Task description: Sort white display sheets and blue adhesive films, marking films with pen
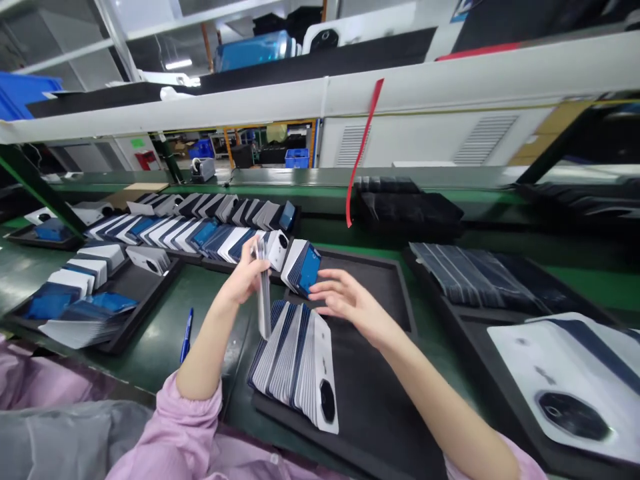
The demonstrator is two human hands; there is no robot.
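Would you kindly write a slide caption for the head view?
Left hand holds thin panels upright; right hand is beside a blue-fronted stack.

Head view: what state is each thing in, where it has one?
Left hand: closed on thin panels
Thin panels: held upright
Right hand: open, near the blue panel; contact unclear
Blue panel: tilted
White-faced stack: fanned, leaning
Pen: lying on the table
Red strip: hanging
Ceiling lamp: lit

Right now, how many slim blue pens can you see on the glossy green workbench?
1: the slim blue pen lies on the green workbench, between the left forearm and a shallow black tray. Others may be hidden.
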